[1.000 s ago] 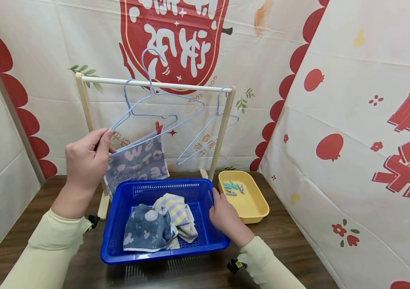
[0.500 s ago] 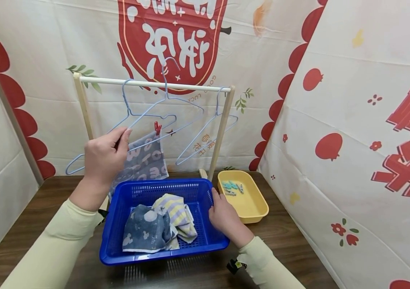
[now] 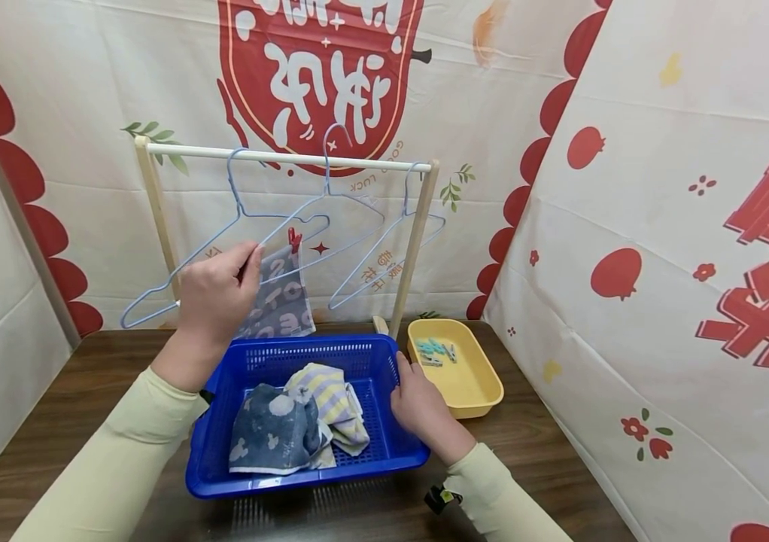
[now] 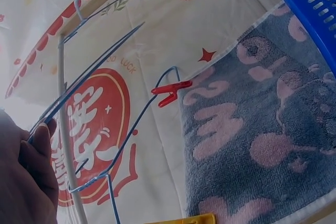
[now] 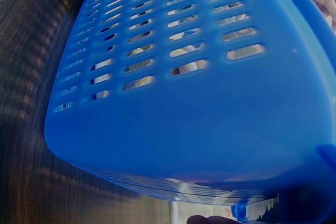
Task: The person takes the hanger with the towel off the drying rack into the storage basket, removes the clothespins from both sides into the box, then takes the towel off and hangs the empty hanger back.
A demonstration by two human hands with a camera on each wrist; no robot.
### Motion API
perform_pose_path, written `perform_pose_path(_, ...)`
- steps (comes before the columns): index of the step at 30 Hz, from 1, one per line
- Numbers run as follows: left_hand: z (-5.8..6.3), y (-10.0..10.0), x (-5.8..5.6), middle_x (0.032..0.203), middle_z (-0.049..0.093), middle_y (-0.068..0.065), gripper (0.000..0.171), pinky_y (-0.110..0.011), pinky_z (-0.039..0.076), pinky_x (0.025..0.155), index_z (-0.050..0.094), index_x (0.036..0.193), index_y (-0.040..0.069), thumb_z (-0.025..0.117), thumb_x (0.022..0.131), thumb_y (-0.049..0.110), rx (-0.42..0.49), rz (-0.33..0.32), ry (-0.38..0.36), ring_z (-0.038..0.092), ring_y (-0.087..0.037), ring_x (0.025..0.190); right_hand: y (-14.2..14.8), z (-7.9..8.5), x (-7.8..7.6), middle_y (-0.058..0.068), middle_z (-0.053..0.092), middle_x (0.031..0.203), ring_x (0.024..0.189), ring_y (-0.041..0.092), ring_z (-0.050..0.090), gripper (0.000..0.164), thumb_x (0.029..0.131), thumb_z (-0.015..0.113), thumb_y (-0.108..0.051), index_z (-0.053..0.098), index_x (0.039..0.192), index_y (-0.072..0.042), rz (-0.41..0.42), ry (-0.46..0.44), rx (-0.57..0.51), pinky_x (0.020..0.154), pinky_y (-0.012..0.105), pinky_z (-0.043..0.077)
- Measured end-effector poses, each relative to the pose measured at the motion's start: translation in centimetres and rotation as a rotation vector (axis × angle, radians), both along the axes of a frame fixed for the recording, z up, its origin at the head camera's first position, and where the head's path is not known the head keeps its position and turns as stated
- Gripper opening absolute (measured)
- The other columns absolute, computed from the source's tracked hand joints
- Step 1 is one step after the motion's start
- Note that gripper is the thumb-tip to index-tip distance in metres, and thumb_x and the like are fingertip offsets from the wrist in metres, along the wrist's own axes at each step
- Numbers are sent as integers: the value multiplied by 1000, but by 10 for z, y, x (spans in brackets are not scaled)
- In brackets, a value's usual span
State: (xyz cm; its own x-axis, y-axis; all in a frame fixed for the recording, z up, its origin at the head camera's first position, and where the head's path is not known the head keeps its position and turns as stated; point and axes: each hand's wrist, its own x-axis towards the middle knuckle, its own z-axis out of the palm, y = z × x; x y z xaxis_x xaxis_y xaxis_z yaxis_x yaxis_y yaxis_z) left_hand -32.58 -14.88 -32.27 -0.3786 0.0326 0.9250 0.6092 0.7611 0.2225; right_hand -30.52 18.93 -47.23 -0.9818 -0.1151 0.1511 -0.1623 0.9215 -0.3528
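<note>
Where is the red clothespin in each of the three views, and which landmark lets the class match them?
Head: the red clothespin is left of centre, slightly above mid-height, at the upper right corner of the hanging gray towel.
Left wrist: near the centre, at the towel's corner.
Right wrist: not in it.
Shared landmark: the blue basket, low in head, top right in left wrist, filling most of right wrist.

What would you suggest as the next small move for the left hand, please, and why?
Probably lower the held hanger until its hook catches the rail: the left hand grips one sloping side, and in the head view the hook stands above the rail, its open tip apart from it.
</note>
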Motion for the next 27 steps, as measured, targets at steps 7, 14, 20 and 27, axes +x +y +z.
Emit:
perform_pose_path(7, -6, 5, -3, 91, 80, -22, 27, -47, 60, 55, 79, 113, -5, 70, 112, 20, -2, -1, -41, 76, -38, 68, -1, 0, 0, 26, 62, 138, 101, 34, 70, 67, 108, 64, -12, 38, 169, 1, 1, -7, -4, 90, 54, 63)
perform_pose_path(14, -11, 7, -4, 86, 78, -21, 26, -44, 54, 49, 78, 109, -4, 69, 112, 20, -28, 9, -52, 71, -36, 59, -1, 1, 1, 26, 63, 137, 100, 33, 70, 68, 107, 65, -12, 39, 168, 1, 3, -4, -5, 90, 54, 63)
perform_pose_path(20, -20, 10, -6, 84, 78, -19, 21, -38, 49, 46, 80, 113, -4, 73, 109, 16, -49, 8, -76, 65, -31, 52, -2, 2, 1, 27, 63, 138, 103, 35, 71, 67, 108, 65, -12, 39, 168, 1, 1, -11, -2, 92, 54, 63)
perform_pose_path(27, -26, 13, -8, 72, 71, -12, 19, -31, 39, 45, 79, 105, -1, 72, 110, 16, -81, 3, -59, 55, -24, 46, -1, 2, 2, 27, 62, 140, 106, 36, 71, 67, 108, 65, -12, 39, 168, 1, 2, -9, -1, 93, 55, 62)
